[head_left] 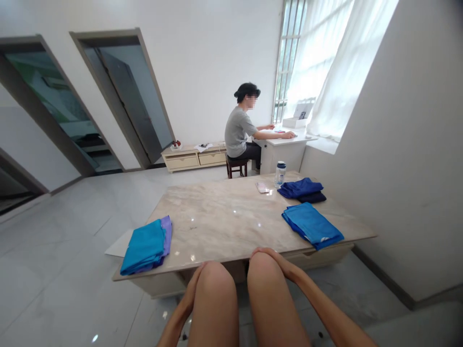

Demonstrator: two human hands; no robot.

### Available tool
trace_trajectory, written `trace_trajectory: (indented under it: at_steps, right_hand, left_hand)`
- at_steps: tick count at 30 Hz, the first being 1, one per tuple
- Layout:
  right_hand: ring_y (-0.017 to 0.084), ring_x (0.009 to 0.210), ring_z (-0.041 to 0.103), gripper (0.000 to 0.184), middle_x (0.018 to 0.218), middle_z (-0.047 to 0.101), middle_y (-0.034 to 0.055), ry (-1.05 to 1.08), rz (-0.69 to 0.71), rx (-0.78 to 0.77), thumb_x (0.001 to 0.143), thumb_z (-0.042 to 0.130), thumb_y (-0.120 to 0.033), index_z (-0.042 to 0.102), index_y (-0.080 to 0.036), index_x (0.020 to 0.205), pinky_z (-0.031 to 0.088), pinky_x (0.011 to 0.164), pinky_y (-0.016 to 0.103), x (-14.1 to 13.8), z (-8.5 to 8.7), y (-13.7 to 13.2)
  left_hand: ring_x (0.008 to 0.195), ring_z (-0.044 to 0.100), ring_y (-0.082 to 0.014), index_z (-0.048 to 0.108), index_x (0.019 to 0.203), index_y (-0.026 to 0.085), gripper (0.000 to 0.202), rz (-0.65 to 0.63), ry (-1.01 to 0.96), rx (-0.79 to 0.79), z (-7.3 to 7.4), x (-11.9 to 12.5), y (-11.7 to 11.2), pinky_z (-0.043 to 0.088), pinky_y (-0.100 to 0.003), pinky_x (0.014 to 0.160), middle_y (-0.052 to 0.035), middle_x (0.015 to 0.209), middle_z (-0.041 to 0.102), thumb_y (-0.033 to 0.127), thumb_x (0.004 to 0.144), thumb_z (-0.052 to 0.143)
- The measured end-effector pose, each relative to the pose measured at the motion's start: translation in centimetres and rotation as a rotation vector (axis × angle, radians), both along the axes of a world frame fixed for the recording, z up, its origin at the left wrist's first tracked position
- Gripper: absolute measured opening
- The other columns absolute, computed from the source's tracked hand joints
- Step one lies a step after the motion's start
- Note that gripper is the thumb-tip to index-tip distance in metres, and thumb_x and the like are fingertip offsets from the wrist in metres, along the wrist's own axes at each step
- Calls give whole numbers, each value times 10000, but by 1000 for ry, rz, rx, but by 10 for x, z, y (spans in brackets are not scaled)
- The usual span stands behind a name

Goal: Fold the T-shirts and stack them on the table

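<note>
My left hand (196,279) rests against the outer side of my left knee, mostly hidden behind it; the little that shows lies flat and open. Over the top and outer side of my right knee lies my right hand (277,258), open and holding nothing. Just beyond both knees is a marble-topped table (217,212). A folded teal cloth (144,246) lies on its left end, over a purple cloth (168,234). Toward the right end is a folded bright blue cloth (313,224), with a dark blue cloth (301,188) behind it.
A clear bottle with a blue cap (279,174) and a pink flat object (262,187) stand near the table's far edge. Beyond, a person (238,127) sits on a stool at a white desk (282,154). A low cabinet (195,159) lines the back wall.
</note>
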State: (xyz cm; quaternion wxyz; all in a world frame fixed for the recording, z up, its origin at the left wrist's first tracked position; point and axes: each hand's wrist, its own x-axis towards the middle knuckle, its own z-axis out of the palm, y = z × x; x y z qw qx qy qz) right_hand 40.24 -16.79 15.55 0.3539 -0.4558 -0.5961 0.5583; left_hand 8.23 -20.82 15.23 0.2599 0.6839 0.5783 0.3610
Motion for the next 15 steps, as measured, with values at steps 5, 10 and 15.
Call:
trace_trajectory:
  at_steps: [5, 10, 15]
  right_hand:
    - [290, 1146, 712, 391, 1141, 797, 85, -43, 74, 274, 982, 571, -530, 790, -217, 1065, 522, 1107, 450, -6, 40, -36]
    - [286, 1123, 664, 209, 1098, 756, 121, -635, -65, 628, 1001, 577, -223, 784, -200, 1008, 496, 1080, 439, -51, 56, -67]
    - [288, 1019, 710, 298, 986, 790, 133, -852, -158, 542, 1042, 548, -245, 797, -208, 882, 498, 962, 390, -66, 59, -58]
  left_hand:
    - [1201, 742, -297, 833, 1058, 225, 539, -260, -175, -114, 53, 26, -16, 562, -465, 1150, -120, 1186, 827, 579, 1054, 426]
    - [1085, 703, -289, 823, 834, 269, 336, -344, 101, 64, 71, 62, -31, 505, -482, 1133, -93, 1013, 826, 402, 1022, 578]
    - [1175, 720, -282, 813, 1096, 230, 315, -68, 34, 2, 52, 66, -27, 539, -435, 1080, -110, 1197, 817, 325, 1009, 525]
